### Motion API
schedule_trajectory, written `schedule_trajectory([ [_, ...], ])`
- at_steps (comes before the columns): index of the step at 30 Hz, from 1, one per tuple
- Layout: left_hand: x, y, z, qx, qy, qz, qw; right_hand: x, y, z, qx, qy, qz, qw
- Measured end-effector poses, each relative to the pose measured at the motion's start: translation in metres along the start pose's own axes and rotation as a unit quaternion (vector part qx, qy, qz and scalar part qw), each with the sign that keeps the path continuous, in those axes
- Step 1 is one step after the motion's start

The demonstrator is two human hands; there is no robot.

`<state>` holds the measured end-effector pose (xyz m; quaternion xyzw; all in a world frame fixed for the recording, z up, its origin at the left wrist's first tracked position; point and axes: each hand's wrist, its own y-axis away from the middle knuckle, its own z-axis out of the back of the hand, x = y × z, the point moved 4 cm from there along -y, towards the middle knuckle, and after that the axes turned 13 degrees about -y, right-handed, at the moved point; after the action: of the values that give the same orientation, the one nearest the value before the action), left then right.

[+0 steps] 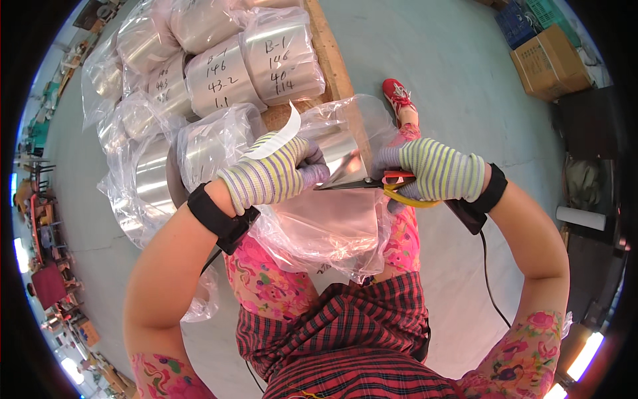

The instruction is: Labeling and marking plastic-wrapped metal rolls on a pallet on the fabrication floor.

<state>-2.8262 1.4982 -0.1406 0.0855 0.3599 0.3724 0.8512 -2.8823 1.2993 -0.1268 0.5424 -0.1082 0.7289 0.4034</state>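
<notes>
Red checked clothing (345,362): covering the wearer's lap, nearest of all.
Metal roll (325,213): sitting just beyond the lap, between patterned leggings (276,276), probably so that both hands are reaching it easily; its smooth, silvery surface is showing pink, perhaps reflecting the leggings.
Clear film (325,256): wrapping the roll loosely, puckering and catching light at the near end.
Right hand (432,171): wearing a striped glove, clamping around red and yellow handles, seemingly keeping the tool steady.
Scissors (352,184): pointing leftward across the roll, dark blades lying nearly level.
Left hand (272,174): holding gloved fingers curled beside the blade tips; whether they are pinching film, I cannot tell.
White strip (279,138): curving up along the left glove; how it is being held is unclear.
Wrapped rolls (222,73): crowding together beyond, probably bagged against scratches.
Wooden board (332,53): running beside them.
Cardboard box (551,63): standing far right.
</notes>
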Motion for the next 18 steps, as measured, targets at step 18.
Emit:
schedule_trajectory([
  [18, -0.009, 0.005, 0.008, -0.031, -0.058, -0.05, 0.997, -0.01, -0.035, -0.012, 0.081, -0.077, 0.006, 0.994],
])
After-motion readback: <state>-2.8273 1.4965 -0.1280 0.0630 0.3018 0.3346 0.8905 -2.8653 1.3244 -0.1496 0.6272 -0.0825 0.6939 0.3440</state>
